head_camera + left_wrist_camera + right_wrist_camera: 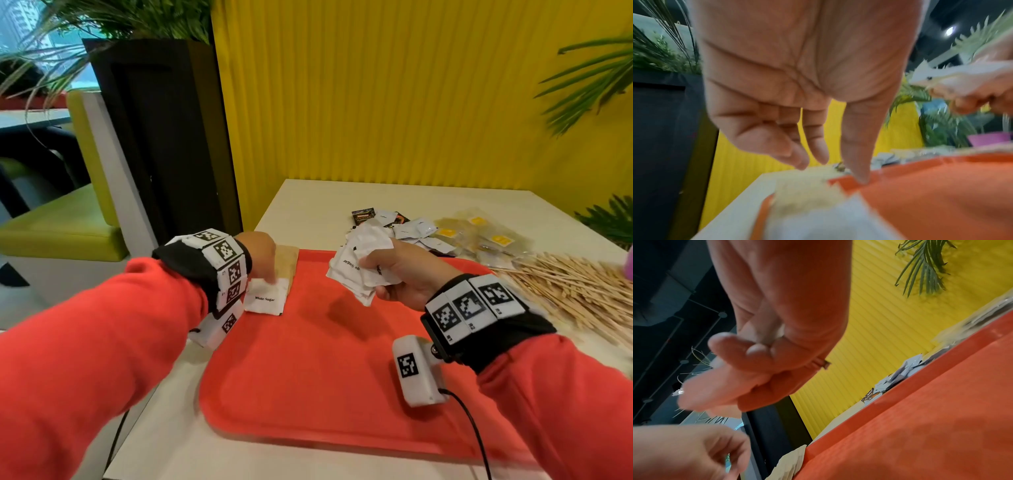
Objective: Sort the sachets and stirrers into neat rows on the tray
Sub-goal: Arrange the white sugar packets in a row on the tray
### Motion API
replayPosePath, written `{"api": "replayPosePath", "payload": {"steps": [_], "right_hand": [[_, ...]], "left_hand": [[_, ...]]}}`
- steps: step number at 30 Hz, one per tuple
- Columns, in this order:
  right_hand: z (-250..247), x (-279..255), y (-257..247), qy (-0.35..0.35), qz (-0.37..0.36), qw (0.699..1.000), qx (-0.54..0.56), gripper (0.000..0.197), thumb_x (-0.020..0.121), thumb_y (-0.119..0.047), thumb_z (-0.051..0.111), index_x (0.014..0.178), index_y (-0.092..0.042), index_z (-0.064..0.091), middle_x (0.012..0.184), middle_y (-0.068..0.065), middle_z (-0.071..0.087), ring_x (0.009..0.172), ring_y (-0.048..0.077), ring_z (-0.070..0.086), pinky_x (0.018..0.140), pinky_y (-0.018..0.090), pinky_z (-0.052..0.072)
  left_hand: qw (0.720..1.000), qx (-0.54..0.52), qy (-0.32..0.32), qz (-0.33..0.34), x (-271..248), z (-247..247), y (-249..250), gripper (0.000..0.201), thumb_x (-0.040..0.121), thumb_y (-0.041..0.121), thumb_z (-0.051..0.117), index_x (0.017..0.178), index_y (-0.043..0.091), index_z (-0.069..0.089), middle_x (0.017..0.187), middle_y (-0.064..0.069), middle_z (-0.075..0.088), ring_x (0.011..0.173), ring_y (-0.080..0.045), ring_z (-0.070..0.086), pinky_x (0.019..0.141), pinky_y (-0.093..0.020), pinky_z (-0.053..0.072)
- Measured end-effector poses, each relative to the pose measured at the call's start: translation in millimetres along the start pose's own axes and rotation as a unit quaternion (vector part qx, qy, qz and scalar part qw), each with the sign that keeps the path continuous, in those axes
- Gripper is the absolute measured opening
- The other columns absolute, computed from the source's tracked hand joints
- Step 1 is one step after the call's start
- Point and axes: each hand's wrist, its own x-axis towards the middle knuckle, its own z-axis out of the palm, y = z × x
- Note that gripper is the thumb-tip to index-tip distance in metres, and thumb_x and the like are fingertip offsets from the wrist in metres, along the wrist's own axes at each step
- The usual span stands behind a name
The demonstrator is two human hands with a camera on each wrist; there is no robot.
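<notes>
Right now left hand (258,255) hangs fingers-down, relaxed, fingertips on the White Sugar sachet (265,297) at the red tray's (308,370) far-left corner, text reading toward the person. Right hand (407,277) clutches a bunch of white sachets (356,263) above the tray. Brown sachet (287,262) lies behind; stirrers (575,291) piled right, pointing left-right.
</notes>
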Motion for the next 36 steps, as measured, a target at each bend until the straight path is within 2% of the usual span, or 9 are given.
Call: {"api": "replayPosePath", "payload": {"steps": [2,5,6,8,16,20,23,27,36], "right_hand": [[1,1,-1,-0.005,0.001,1.000,0.007,0.019,0.087,-0.001,0.049,0.092,-0.017,0.056,0.074,0.004,0.054,0.054,0.012,0.051,0.037,0.015,0.039],[4,1,-1,-0.025,-0.006,1.000,0.006,0.023,0.087,0.000,0.047,0.091,-0.021,0.057,0.075,0.002,0.055,0.058,0.012,0.051,0.041,0.017,0.040],[5,1,-1,-0.032,-0.010,0.999,0.004,0.024,0.087,0.000,0.047,0.092,-0.022,0.057,0.075,0.002,0.056,0.058,0.011,0.052,0.043,0.018,0.040],[7,1,0,-0.041,-0.019,0.999,0.002,0.026,0.088,0.000,0.047,0.095,-0.022,0.057,0.077,0.001,0.059,0.059,0.011,0.054,0.045,0.019,0.040],[-2,-1,5,-0.023,-0.017,0.999,0.022,0.016,0.091,-0.011,0.050,0.094,-0.024,0.058,0.074,-0.005,0.065,0.060,0.008,0.060,0.051,0.022,0.042],[-4,-2,5,-0.008,-0.010,0.998,0.064,0.015,0.091,-0.009,0.051,0.091,-0.021,0.059,0.073,-0.002,0.064,0.061,0.011,0.057,0.048,0.021,0.042],[-5,0,6,0.006,-0.012,0.996,0.085,0.013,0.090,-0.008,0.051,0.092,-0.018,0.059,0.068,-0.001,0.064,0.057,0.012,0.057,0.045,0.021,0.041],[-5,-1,5,-0.006,-0.024,0.999,0.047,0.016,0.091,-0.007,0.048,0.094,-0.018,0.059,0.076,0.002,0.064,0.061,0.015,0.058,0.051,0.023,0.042],[-6,2,5,0.009,-0.037,0.997,0.073,0.029,0.092,-0.007,0.048,0.119,-0.013,0.055,0.091,0.011,0.065,0.067,0.024,0.059,0.045,0.018,0.043]], "left_hand": [[0.982,-0.183,0.028,0.045,-5,-6,8,0.027,0.084,0.035,0.066,0.100,0.013,0.061,0.100,-0.003,0.063,0.085,-0.015,0.058,0.071,-0.025,0.048],[0.886,-0.447,-0.069,0.099,-20,-13,28,0.021,0.089,0.034,0.060,0.101,0.017,0.057,0.091,-0.001,0.060,0.075,-0.013,0.059,0.064,-0.021,0.049],[0.862,-0.485,-0.095,0.113,-25,-13,34,0.015,0.090,0.029,0.059,0.101,0.019,0.055,0.088,-0.001,0.060,0.072,-0.012,0.060,0.062,-0.020,0.050],[0.843,-0.508,-0.101,0.147,-29,-9,44,0.014,0.088,0.015,0.062,0.100,0.018,0.055,0.088,-0.007,0.059,0.066,-0.012,0.060,0.055,-0.017,0.051],[0.820,-0.535,-0.072,0.190,-30,-1,47,0.047,0.076,-0.012,0.067,0.101,0.024,0.049,0.075,-0.012,0.060,0.050,-0.011,0.054,0.044,-0.016,0.043],[0.806,-0.556,-0.058,0.194,-31,-1,47,0.040,0.076,-0.014,0.066,0.095,0.016,0.048,0.069,-0.010,0.057,0.043,-0.009,0.051,0.042,-0.017,0.041],[0.805,-0.560,-0.035,0.194,-31,-3,48,0.033,0.078,-0.011,0.065,0.092,0.015,0.051,0.078,-0.009,0.059,0.049,-0.008,0.059,0.045,-0.017,0.045],[0.817,-0.543,-0.019,0.193,-33,-4,49,0.041,0.078,-0.012,0.065,0.098,0.021,0.049,0.087,-0.005,0.059,0.058,-0.013,0.058,0.048,-0.016,0.048],[0.819,-0.542,-0.011,0.189,-34,-10,49,0.031,0.078,-0.011,0.066,0.088,0.017,0.056,0.075,-0.005,0.060,0.049,-0.007,0.061,0.045,-0.016,0.047]]}}
